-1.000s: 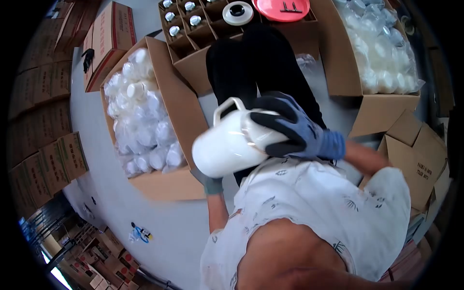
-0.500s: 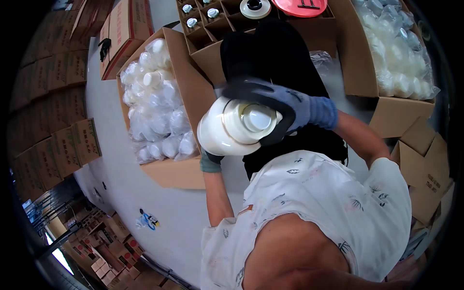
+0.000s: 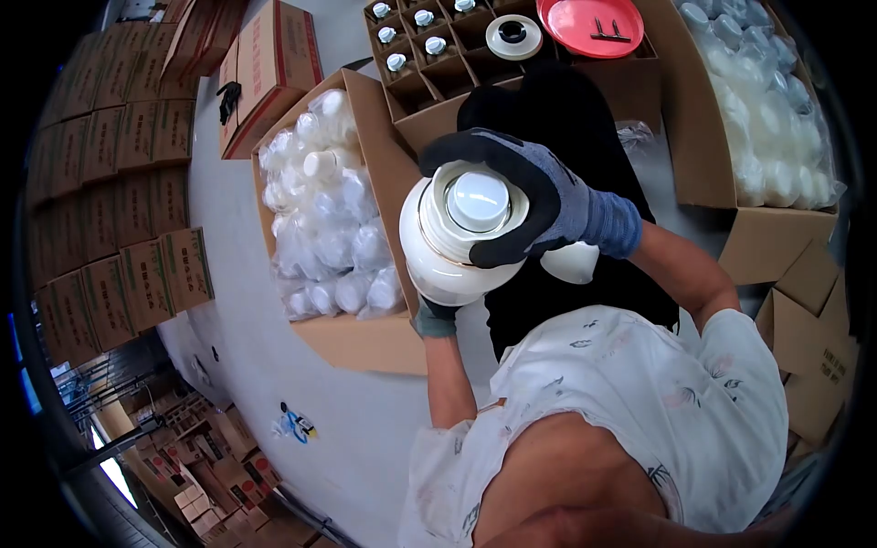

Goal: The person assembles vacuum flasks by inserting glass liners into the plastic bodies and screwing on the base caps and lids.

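Note:
A glossy cream-white thermos flask [image 3: 438, 274] is tilted with its top toward me, above my lap. A white stopper [image 3: 478, 202] sits inside its raised collar. My right hand [image 3: 539, 196], in a grey-blue and black glove, is closed round the collar, fingers over the far side and thumb on the near side. My left hand [image 3: 435, 317], also gloved, is at the flask's lower body; the flask hides most of its fingers. A white rounded piece [image 3: 572, 262] shows beside my right wrist, partly covered; whether it belongs to the flask I cannot tell.
Ahead stands a divided carton [image 3: 438, 114] with several white-topped items, a round white part [image 3: 513, 37] and a red dish [image 3: 585, 23] holding dark screws or bits. Open boxes of bagged white parts stand left [image 3: 324, 237] and right [image 3: 758, 128]. Stacked cartons [image 3: 110, 201] line the far left.
My right hand, blurred before, now grips the collar clearly. The flask's top faces me more directly, and the white piece by my wrist has come into view. The whole scene has shifted rightward.

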